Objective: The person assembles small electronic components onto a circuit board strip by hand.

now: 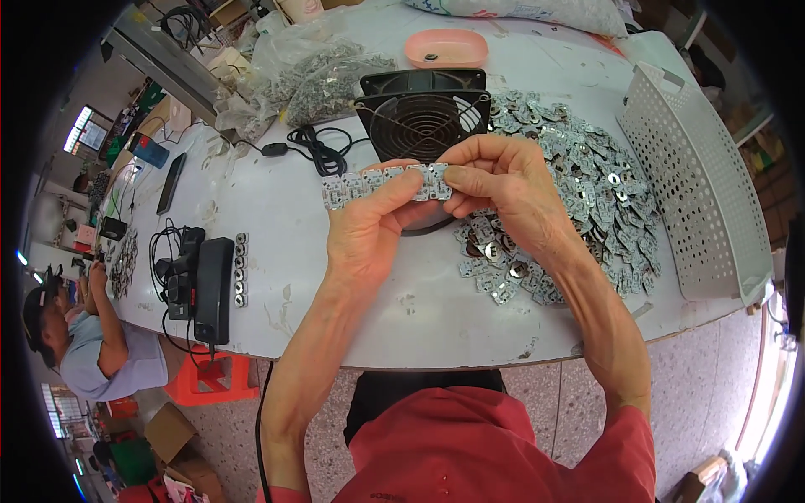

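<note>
Head camera view: a strip of small square circuit boards [356, 184] is held just on the near side of the black box fan [426, 117], across the fan's lower edge. Its long axis is laid left to right, roughly parallel to the fan's front, with the right end tipped slightly farther from the person. The strip is clasped by the left hand [369, 226], whose thumb is pressed on the upper face right of the middle; the left end is left projecting past that hand, to the left of the fan. The right-end board is pinched between thumb and forefinger of the right hand [511, 189], so that end is nearer the right hand. Both hands are closely set, and neither is released.

Right of the fan, a broad heap of loose circuit boards [579, 184] is spread beside the right hand, flanked by a perforated grey basket [700, 184]. Well left of the fan and nearer the person, a short row of boards with round metal parts [241, 270] is placed beside a long black box [215, 289].
</note>
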`<state>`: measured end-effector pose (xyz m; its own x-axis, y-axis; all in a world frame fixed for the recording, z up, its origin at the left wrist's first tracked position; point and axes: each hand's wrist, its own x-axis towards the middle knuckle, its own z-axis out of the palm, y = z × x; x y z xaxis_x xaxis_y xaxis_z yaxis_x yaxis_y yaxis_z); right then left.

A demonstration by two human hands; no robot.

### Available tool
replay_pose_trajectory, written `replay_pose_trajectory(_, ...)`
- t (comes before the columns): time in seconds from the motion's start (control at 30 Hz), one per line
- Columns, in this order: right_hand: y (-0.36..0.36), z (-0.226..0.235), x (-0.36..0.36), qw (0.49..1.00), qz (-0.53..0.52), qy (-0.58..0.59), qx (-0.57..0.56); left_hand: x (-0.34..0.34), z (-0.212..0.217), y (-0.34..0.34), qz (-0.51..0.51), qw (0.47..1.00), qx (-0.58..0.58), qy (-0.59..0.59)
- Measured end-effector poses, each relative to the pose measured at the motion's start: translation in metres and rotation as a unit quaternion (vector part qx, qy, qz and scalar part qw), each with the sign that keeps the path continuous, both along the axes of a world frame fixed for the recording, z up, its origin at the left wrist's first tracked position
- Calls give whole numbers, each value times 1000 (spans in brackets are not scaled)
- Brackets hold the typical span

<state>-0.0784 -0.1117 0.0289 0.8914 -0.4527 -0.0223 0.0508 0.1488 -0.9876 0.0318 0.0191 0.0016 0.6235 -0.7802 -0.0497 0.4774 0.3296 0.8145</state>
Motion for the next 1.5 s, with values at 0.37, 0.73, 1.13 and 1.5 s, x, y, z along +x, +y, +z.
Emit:
replay_pose_trajectory(0.37, 8, -5, 4, 1000, -3, 1, 10, 2, -7, 4, -29, 991, -22, 130)
replay_pose_trajectory(0.73, 9, -7, 6, 999, 20, -42, 14, 3, -7, 9, -83, 982, -98, 141)
replay_pose_trajectory(1.13, 5, -7, 5, 1000, -21, 9, -14, 8, -1, 6, -27, 998, -6, -53)
replay_pose_trajectory(1.5, 0, -9, 6, 999, 10, 47, -22, 14, -7, 2, 21, 984, 41, -172)
